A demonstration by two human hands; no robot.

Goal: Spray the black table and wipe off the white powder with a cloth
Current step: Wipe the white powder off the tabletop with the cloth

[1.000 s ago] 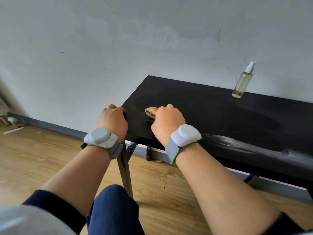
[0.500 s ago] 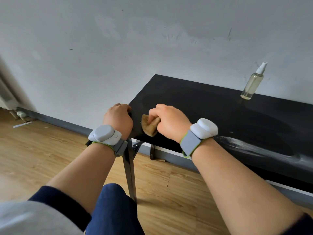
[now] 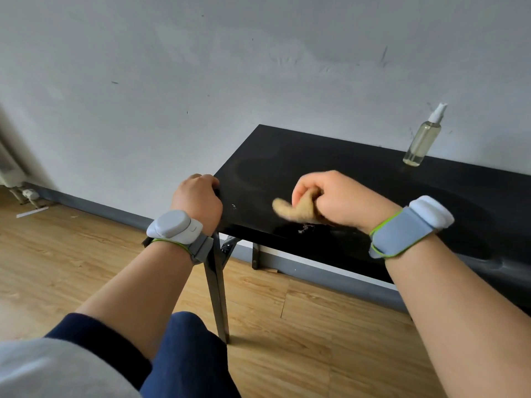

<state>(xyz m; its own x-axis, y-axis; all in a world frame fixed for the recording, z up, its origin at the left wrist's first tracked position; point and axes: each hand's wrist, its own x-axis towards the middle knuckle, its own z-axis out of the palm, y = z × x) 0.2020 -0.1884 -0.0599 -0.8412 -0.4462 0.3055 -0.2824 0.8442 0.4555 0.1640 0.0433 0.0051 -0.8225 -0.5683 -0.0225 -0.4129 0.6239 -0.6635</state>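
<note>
Head view puts me in the wiping step, I judge. My right hand [image 3: 336,199] clenches the cloth [image 3: 293,209] at centre frame, low over the surface [image 3: 359,168]; blur hides whether it touches. My left hand [image 3: 198,202] grips the surface's left corner. White flecks [image 3: 306,228] lie just below the cloth. The bottle [image 3: 422,139] stands upper right. Next I need a pressed sweep down over those flecks.
</note>
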